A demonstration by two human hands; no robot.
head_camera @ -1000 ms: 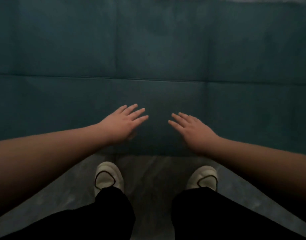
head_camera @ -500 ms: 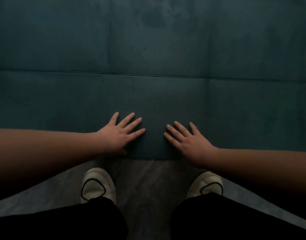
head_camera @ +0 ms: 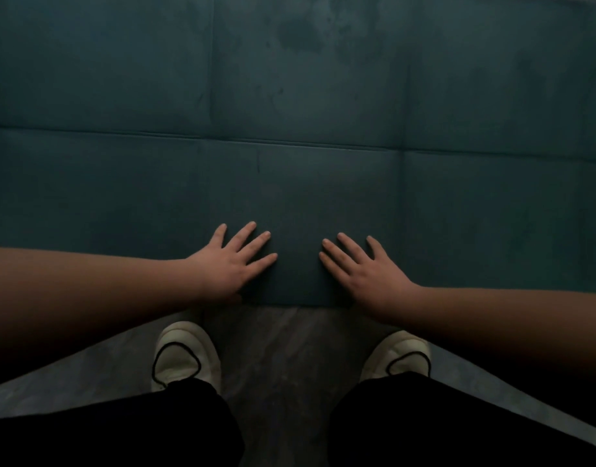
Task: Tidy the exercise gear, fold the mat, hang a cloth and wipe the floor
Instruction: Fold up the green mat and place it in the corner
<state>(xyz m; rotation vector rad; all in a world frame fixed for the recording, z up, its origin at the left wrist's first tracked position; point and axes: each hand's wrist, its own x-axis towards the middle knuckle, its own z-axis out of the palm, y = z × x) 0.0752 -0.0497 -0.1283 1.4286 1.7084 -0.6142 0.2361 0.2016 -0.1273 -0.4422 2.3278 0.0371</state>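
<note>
A dark teal exercise mat point(head_camera: 296, 96) lies spread flat on the floor and fills the upper two thirds of the head view. Crease lines cross it, one running left to right and others front to back. My left hand point(head_camera: 229, 264) rests palm down on the mat near its front edge, fingers spread. My right hand point(head_camera: 364, 269) lies flat beside it, a short gap between the two, fingers also apart. Neither hand holds anything.
Grey floor point(head_camera: 283, 348) shows below the mat's near edge. My two white shoes point(head_camera: 185, 355) point(head_camera: 395, 355) stand on it just behind the mat, with dark trouser legs point(head_camera: 121, 429) at the bottom. The scene is dim.
Both hands have come down from hovering over the mat and now lie flat on it near the front edge. The view has dropped slightly toward the mat.
</note>
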